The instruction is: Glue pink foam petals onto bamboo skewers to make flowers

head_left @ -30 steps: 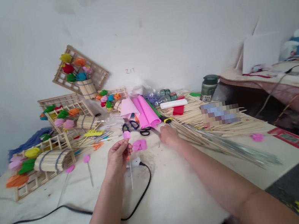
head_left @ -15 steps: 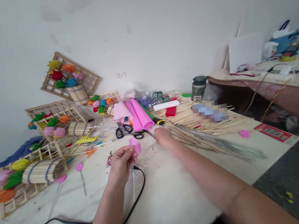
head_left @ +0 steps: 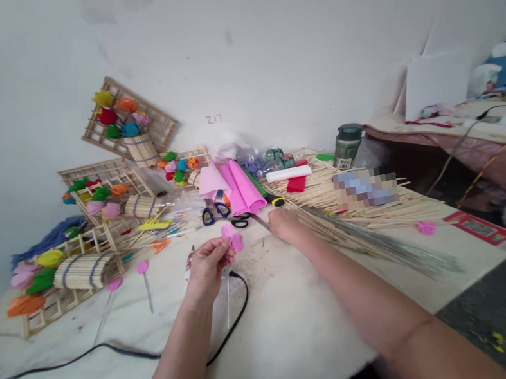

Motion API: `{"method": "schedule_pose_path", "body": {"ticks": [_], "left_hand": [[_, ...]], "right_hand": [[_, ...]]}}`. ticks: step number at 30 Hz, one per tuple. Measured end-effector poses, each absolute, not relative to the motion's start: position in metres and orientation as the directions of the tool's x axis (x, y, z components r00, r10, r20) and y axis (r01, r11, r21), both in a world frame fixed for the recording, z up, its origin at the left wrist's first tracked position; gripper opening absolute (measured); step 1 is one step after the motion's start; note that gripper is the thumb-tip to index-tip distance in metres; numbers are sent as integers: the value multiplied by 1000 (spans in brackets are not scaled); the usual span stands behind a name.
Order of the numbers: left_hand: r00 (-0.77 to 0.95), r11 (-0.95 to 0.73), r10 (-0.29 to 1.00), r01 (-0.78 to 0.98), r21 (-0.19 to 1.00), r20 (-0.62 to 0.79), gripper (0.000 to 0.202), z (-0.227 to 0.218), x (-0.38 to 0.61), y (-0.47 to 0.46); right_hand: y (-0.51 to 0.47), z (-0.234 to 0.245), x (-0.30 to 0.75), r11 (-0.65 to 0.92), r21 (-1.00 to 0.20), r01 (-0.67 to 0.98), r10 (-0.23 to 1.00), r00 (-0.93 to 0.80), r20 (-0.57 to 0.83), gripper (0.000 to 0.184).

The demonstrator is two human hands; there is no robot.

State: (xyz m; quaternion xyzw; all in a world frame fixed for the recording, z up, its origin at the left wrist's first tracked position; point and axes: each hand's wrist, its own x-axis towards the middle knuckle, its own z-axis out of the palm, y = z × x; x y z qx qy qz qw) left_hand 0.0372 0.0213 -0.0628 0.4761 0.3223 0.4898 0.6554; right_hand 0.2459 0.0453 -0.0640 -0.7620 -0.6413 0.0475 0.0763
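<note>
My left hand (head_left: 210, 264) pinches a small pink crepe paper flower (head_left: 232, 239) between thumb and fingers. Below that hand a thin pale stem (head_left: 228, 303) shows; I cannot tell whether it joins the flower. Farther right, my right hand (head_left: 286, 224) has its fingers curled down close to the table, at the blade end of black-handled scissors (head_left: 240, 221). What those fingers grip, if anything, is hidden. Two pink paper discs on wire stems, one disc (head_left: 142, 268) and another disc (head_left: 115, 284), lie to the left.
Stick-framed flower panels (head_left: 86, 271) stand at left. Pink paper rolls (head_left: 243, 188), blue-handled scissors (head_left: 216, 213) and a green bottle (head_left: 348, 145) are behind the hands. Bamboo sticks (head_left: 322, 193) and wires (head_left: 400, 248) spread right. A black cable (head_left: 129, 352) crosses the front.
The view has shifted slightly, so the table's things appear farther right. Both hands keep nearly the same places over the table, the left one with the pink flower.
</note>
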Motion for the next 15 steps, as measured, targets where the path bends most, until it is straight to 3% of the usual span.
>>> {"method": "schedule_pose_path", "body": {"ticks": [9,15], "left_hand": [[309,43,948,-343,938,70,14,-63,35,22],[269,-10,957,-328,945,103,16,-62,36,20]], "right_hand": [[41,-50,264,-192,-172,966,981,185,-57,23],[26,-30,286,-123,-310,943,989,91,-116,17]]}}
